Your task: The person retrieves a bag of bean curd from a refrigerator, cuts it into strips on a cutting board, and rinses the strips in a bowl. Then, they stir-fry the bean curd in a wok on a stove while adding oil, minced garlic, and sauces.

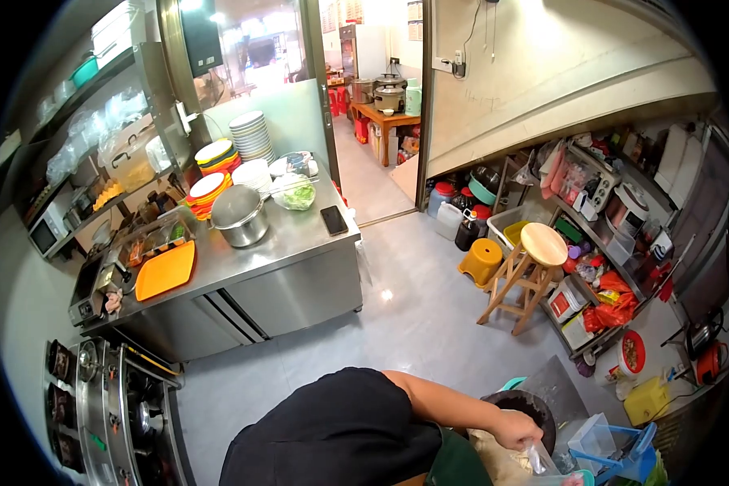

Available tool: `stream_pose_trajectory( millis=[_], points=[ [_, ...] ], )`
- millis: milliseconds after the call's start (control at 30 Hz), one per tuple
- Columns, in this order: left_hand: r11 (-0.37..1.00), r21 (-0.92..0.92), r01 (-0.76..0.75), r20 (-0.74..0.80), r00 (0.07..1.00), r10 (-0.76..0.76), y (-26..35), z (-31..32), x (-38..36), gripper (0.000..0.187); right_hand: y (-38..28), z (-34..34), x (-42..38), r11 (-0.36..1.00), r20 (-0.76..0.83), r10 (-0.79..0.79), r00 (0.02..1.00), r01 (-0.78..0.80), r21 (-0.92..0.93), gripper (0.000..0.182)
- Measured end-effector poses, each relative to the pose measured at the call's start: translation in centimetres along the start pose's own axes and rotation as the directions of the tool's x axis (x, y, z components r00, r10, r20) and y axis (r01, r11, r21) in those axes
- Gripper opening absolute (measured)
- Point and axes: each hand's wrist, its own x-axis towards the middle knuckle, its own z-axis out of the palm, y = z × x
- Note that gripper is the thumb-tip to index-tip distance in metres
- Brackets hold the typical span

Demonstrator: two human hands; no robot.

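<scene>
My left hand reaches out at the lower right, its fingers closed on a clear plastic bag. Some pale content shows inside the bag, too blurred to name. Behind the hand is a dark round tub. Under the wrist lies a beige surface that I cannot identify. To the right of the bag stands a blue plastic basket with a clear container beside it. My right hand is outside the picture.
A steel counter holds a lidded pot, stacked plates, an orange tray and a phone. A wooden stool and yellow stool stand by a loaded shelf. A burner unit is at lower left.
</scene>
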Motion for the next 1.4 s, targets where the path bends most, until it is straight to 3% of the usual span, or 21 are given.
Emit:
stream_pose_trajectory(
  millis=[100, 200, 333, 400, 433, 467, 500, 567, 600, 667, 767, 800, 833, 900, 933, 967, 1000, 1033, 1233, 1333, 1400],
  points=[
    [0.997, -0.01, -0.075, -0.07, 0.995, 0.074, 0.4, -1.7, 0.1, 0.014, 0.7, -0.4, 0.7, 0.989, -0.07, -0.146, 0.987, 0.144, -0.027, 0.031],
    [0.994, -0.066, -0.09, -0.099, 0.992, 0.083, 1.3, -3.8, 0.0, 0.014, 1.4, -0.8, 1.3, 0.967, -0.124, -0.147, 0.981, 0.168, 0.19, 0.031],
    [0.979, -0.2, -0.037, -0.131, 0.991, 0.011, -0.2, -4.8, 0.8, 0.015, -2.9, -2.9, 0.7, 0.833, 0.072, 0.085, 0.994, -0.111, 0.541, 0.032],
    [0.94, -0.34, 0.018, -0.418, 0.893, -0.168, -1.6, -4.3, 1.4, 0.02, -2.0, -2.6, 0.8, 0.772, 0.135, 0.133, 0.982, -0.188, 0.607, 0.032],
    [0.939, -0.344, 0.018, -0.419, 0.892, -0.171, -1.3, -4.3, 1.7, 0.02, -0.1, -1.5, 1.2, 0.551, 0.22, 0.138, 0.966, -0.259, 0.793, 0.03],
    [0.816, -0.573, 0.075, -0.415, 0.833, -0.367, -0.7, -4.7, 2.0, 0.025, 0.6, -0.9, 1.3, 0.28, 0.301, 0.119, 0.946, -0.323, 0.904, 0.027],
    [0.636, -0.765, 0.102, -0.355, 0.757, -0.548, -0.1, -5.2, 2.2, 0.029, 1.3, -0.6, 1.2, 0.281, 0.302, 0.122, 0.945, -0.325, 0.903, 0.027],
    [0.584, -0.8, 0.137, -0.321, 0.725, -0.61, 1.7, -6.8, 2.4, 0.032, 1.2, -0.7, 1.1, -0.296, 0.48, 0.064, 0.875, -0.443, 0.847, 0.019],
    [0.532, -0.83, 0.166, -0.289, 0.689, -0.665, 2.1, -7.1, 2.4, 0.034, 1.2, -0.8, 1.2, -0.295, 0.482, 0.066, 0.874, -0.445, 0.846, 0.019],
    [0.669, -0.724, 0.167, -0.397, 0.693, -0.602, 1.9, -7.0, 3.4, 0.033, 0.8, -0.8, 1.8, -0.487, 0.363, -0.387, 0.847, -0.522, 0.7, 0.015],
    [0.854, -0.505, 0.124, -0.521, 0.745, -0.416, 2.1, -8.5, 5.0, 0.029, -1.5, -2.6, 4.1, -0.517, 0.389, -0.488, 0.781, -0.618, 0.592, 0.022],
    [0.873, -0.474, 0.111, -0.532, 0.754, -0.385, 2.0, -8.8, 6.1, 0.026, -2.6, -3.8, 5.2, -0.233, 0.395, -0.444, 0.804, -0.529, 0.816, 0.01],
    [0.865, -0.495, 0.086, -0.562, 0.728, -0.394, 2.0, -9.8, 7.0, 0.021, -7.5, -3.8, 5.3, -0.103, 0.325, 0.234, 0.916, -0.309, 0.945, 0.017],
    [0.899, -0.401, 0.179, -0.568, 0.721, -0.397, 4.8, -13.7, 8.5, 0.016, -8.0, -5.6, 8.2, -0.191, 0.316, -0.098, 0.944, -0.33, 0.925, 0.018],
    [0.863, -0.457, 0.213, -0.515, 0.728, -0.453, 5.3, -15.1, 9.4, 0.013, -9.8, -7.0, 9.6, -0.175, 0.365, -0.067, 0.929, -0.371, 0.912, 0.018],
    [0.937, -0.274, 0.215, -0.602, 0.722, -0.341, 4.8, -15.8, 10.6, 0.014, -12.1, -7.4, 10.6, 0.013, 0.206, 0.092, 0.974, -0.208, 0.978, 0.016],
    [0.845, -0.514, 0.144, -0.526, 0.725, -0.444, 6.8, -17.1, 11.5, 0.018, -13.1, -7.3, 12.4, 0.173, 0.079, 0.19, 0.979, -0.113, 0.978, 0.014],
    [0.829, -0.558, 0.041, -0.563, 0.715, -0.415, 3.8, -17.8, 13.3, 0.024, -12.1, -7.5, 14.2, 0.239, 0.109, 0.082, 0.991, -0.126, 0.963, 0.017],
    [0.834, -0.551, 0.013, -0.507, 0.789, -0.347, 3.3, -20.3, 13.8, 0.029, -12.4, -5.5, 17.4, 0.146, 0.067, 0.06, 0.996, -0.075, 0.986, 0.017],
    [0.906, -0.411, 0.104, -0.469, 0.828, -0.308, -0.7, -18.8, 12.3, 0.027, -10.6, -2.0, 17.9, 0.213, 0.058, 0.098, 0.994, -0.078, 0.974, 0.017],
    [0.887, -0.459, -0.053, -0.486, 0.851, -0.2, -4.3, -16.7, 11.0, 0.026, -8.5, 1.4, 18.2, 0.275, -0.005, 0.136, 0.991, -0.033, 0.961, 0.018]
  ],
)
